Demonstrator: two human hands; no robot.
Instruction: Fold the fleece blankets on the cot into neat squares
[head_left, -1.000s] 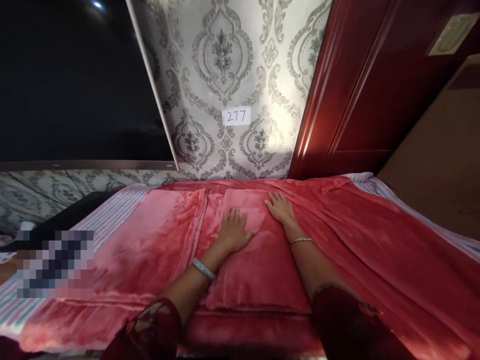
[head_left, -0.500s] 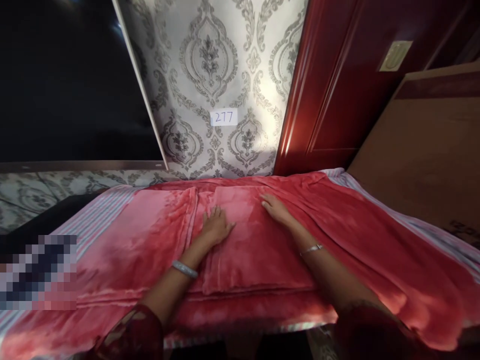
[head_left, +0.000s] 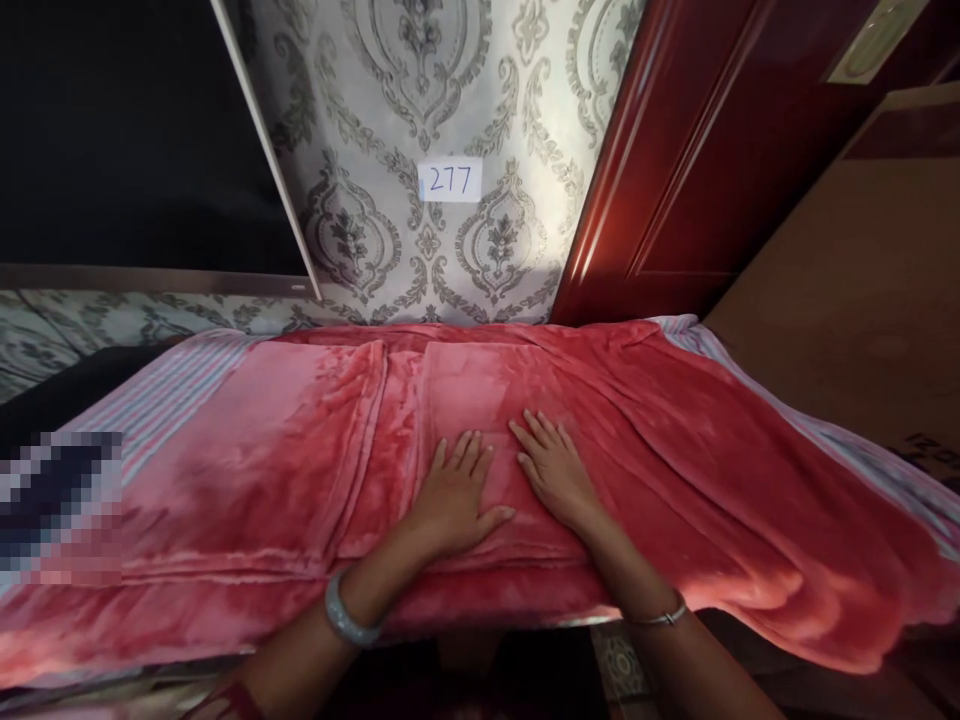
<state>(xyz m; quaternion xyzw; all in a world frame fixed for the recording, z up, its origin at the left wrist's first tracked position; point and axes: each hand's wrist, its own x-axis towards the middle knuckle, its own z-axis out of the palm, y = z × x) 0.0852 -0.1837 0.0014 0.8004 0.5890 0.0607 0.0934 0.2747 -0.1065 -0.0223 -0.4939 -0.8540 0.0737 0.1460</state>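
Note:
A red and pink plush blanket (head_left: 285, 450) is spread over a long surface, with folded panels on its left and in its middle. My left hand (head_left: 457, 500) lies flat on the middle folded panel, fingers spread, a bangle around the wrist. Close by on the right, my right hand (head_left: 555, 465) also rests flat on that panel with its fingers apart. Neither hand grips the fabric. To the right, the blanket lies in loose, long wrinkles.
A dark screen (head_left: 142, 140) hangs at the upper left. On the patterned wall is a paper label (head_left: 450, 180) marked 277. A red wooden panel (head_left: 675, 150) and a large cardboard box (head_left: 862, 290) stand on the right. Striped fabric (head_left: 172, 395) shows at the left.
Both hands have moved nearer to me over the middle panel, my right hand with its fingers more spread. The view has tilted downward.

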